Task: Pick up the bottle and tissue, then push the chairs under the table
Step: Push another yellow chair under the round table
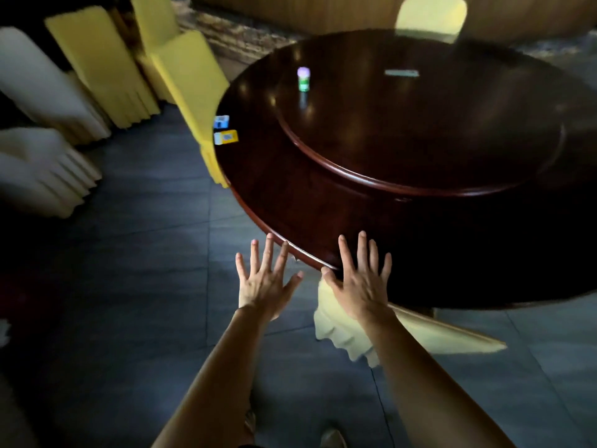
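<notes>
Now: both hands spread at the edge of the round surface

Presently the round dark wooden surface (323,202) fills the right part of the view, with a raised turntable (420,140) in its middle. The floor (129,253) is of dark grey tiles, and the room is dim; light reflections lie on the wood.

The bottle (304,78) stands upright on the turntable, near its far left side, its long axis vertical, purple cap up and green label below. A flat pale pack (401,73), possibly the tissue, lies further right on the turntable with its long side running left to right; it is blurred. Two small boxes, a blue box (221,121) and a yellow box (226,137), sit at the left rim of the surface, just beside each other.

The left hand (263,281) is empty, fingers spread wide, and is seen over the floor just beside the near rim. The right hand (361,282) is also empty and spread, seen over the rim; whether it touches the wood I cannot tell.

A cream covered chair (342,334) is under the near rim, mostly hidden by the surface and the right forearm. A yellow covered chair (190,79) stands at the left rim. More yellow chairs (93,63) and white chairs (42,88) are stacked at the left, blurred. Another chair back (429,17) at the far side is cut by the frame.
</notes>
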